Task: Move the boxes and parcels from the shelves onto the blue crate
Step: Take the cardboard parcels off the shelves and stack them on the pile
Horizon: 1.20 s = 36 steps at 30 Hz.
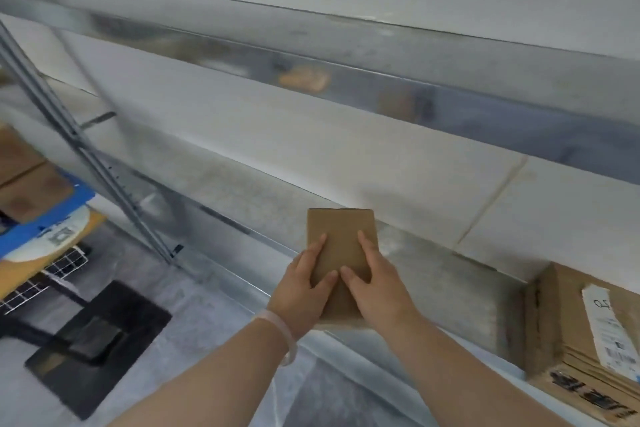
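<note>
A storeroom of galvanised steel racking set against a pale wall [277,121]: nearest the camera, a person's left hand [301,288], a pale band [284,333] on its wrist, and right hand [377,291] clasp a small brown cardboard box [341,236] from either side. Thumbs and forefingers are pressed on its upper face, and the other fingers are hidden beneath. The box is held clear above the front edge of the lower shelf [433,274], its far end towards the wall. The step in hand appears to be carrying this box off to the crate, which cannot be made out here. It would go best with the box kept level, both palms snug to its sides, and a turn made clear of the slanted upright [104,177]. Along the shelf to the right a larger labelled carton [568,340] waits its turn. A heap of parcels [41,229], one blue and white, lies over a wire grid at far left. Beyond, the upper shelf beam [381,87] runs across the frame, blurred.
</note>
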### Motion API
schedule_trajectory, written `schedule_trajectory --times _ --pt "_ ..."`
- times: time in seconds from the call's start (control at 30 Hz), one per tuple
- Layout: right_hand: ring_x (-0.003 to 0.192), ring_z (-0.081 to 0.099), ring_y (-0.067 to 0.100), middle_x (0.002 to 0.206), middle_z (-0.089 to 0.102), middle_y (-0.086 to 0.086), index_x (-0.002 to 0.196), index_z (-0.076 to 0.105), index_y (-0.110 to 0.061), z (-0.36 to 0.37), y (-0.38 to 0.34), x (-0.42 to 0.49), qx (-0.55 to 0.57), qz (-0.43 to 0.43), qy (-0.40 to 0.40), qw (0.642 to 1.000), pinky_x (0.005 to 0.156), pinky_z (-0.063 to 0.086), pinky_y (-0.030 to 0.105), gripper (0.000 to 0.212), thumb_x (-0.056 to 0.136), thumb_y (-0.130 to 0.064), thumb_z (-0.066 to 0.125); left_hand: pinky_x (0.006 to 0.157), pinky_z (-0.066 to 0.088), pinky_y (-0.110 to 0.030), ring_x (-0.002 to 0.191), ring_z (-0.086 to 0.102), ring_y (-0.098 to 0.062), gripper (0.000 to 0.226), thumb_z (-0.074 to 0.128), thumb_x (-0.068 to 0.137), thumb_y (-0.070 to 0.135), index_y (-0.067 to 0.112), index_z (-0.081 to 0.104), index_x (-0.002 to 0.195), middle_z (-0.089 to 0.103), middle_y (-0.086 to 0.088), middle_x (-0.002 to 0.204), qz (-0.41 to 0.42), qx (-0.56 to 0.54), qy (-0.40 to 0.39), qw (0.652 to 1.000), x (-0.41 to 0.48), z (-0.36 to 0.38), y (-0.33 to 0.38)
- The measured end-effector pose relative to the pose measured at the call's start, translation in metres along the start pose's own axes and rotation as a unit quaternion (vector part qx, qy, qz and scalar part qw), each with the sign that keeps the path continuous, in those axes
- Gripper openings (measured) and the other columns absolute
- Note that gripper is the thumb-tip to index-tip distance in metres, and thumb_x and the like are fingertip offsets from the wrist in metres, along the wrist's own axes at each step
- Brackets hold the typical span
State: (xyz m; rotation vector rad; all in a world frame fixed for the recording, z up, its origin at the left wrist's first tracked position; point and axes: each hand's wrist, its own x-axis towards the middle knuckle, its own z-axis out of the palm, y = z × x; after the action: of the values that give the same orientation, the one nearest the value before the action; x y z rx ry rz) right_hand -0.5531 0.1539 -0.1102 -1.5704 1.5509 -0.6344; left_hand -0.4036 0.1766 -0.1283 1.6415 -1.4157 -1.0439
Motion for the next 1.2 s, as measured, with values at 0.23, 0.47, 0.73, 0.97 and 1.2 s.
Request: schedule_trajectory --times 0.23,0.47,0.73,0.97,1.2 --pt "0.125 0.047 0.014 0.145 0.042 -0.006 0.15 0.014 -0.053 0.1 -0.098 -0.01 -0.042 -0.115 -0.079 0.989 0.103 0.044 0.037 0.069 0.093 -0.048 0.054 0.1 0.043 -0.025 0.119 0.049 -0.007 0.054 0.05 0.099 0.035 0.061 0.023 0.137 0.042 0.011 0.141 -0.009 -0.016 0.136 0.991 -0.056 -0.126 -0.031" --pt "0.127 0.044 0.013 0.151 0.034 -0.006 0.15 0.011 -0.051 0.253 -0.209 -0.058 -0.054 -0.203 -0.204 0.956 0.097 0.04 0.029 0.066 0.096 -0.045 0.049 0.098 0.045 -0.032 0.116 0.05 -0.009 0.057 0.048 0.098 0.041 0.06 0.02 0.144 0.041 0.008 0.14 -0.073 0.003 0.263 0.962 -0.148 -0.286 -0.098" --pt "0.129 0.037 0.011 0.152 0.028 -0.007 0.151 0.008 -0.052 0.405 -0.312 -0.117 -0.067 -0.278 -0.306 0.908 0.1 0.037 0.031 0.067 0.098 -0.045 0.048 0.111 0.034 -0.034 0.128 0.038 -0.008 0.057 0.051 0.098 0.04 0.057 0.024 0.145 0.034 0.014 0.145 -0.115 -0.011 0.392 0.913 -0.241 -0.425 -0.164" --pt "0.134 0.036 0.015 0.154 0.028 -0.006 0.151 0.009 -0.052 0.489 -0.368 -0.128 -0.069 -0.285 -0.361 0.885 0.102 0.036 0.032 0.066 0.099 -0.043 0.049 0.11 0.038 -0.037 0.127 0.043 -0.012 0.056 0.051 0.098 0.038 0.055 0.026 0.145 0.04 0.014 0.139 -0.15 -0.025 0.436 0.887 -0.264 -0.504 -0.201" --pt "0.135 0.035 0.014 0.154 0.029 -0.005 0.152 0.009 -0.049 0.565 -0.413 -0.095 -0.079 -0.31 -0.389 0.864 0.103 0.036 0.031 0.066 0.099 -0.042 0.048 0.109 0.04 -0.033 0.126 0.046 -0.008 0.057 0.056 0.095 0.037 0.054 0.031 0.143 0.044 0.016 0.142 -0.164 -0.03 0.47 0.867 -0.241 -0.573 -0.24"
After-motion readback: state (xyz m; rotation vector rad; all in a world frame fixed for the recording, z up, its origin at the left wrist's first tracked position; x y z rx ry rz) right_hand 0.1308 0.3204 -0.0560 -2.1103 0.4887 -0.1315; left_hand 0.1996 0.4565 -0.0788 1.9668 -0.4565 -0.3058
